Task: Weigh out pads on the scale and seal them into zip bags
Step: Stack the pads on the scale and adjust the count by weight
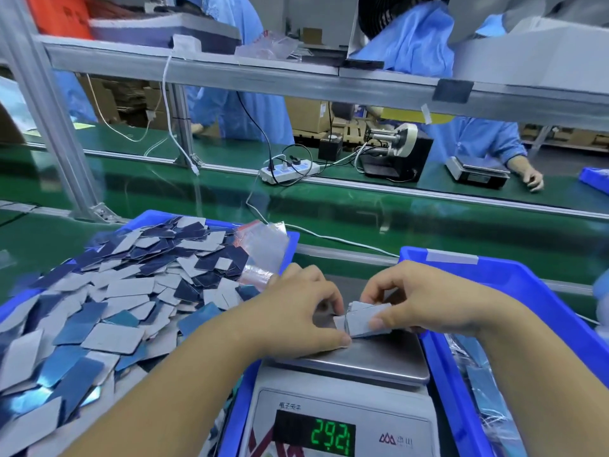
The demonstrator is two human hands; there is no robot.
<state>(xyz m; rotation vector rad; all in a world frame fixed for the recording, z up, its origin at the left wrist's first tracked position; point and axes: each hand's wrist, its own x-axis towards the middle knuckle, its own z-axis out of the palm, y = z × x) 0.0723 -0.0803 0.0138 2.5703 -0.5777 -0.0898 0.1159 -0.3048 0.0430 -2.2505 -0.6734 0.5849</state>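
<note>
My left hand (304,311) and right hand (418,300) meet over the scale (356,361), fingers curled. Both pinch 1 small stack of grey pads (365,316). I read 2921 on the display (330,437).

- One view only, head-worn, wide-angle, so nothing is shared with a second view.
- Looks forward and down from above the near edge of the green bench (49,239); straight lines bow toward the frame edges.
- Close range: both forearms enter from the bottom, left hand (304,311) and right hand (425,300) sit about mid-frame over the scale (346,384).
- The scale's display is cut by the bottom edge.
- Upper half reaches far: across the conveyor (362,206) and under the shelf rail (263,80) to people in blue coats opposite.
</note>
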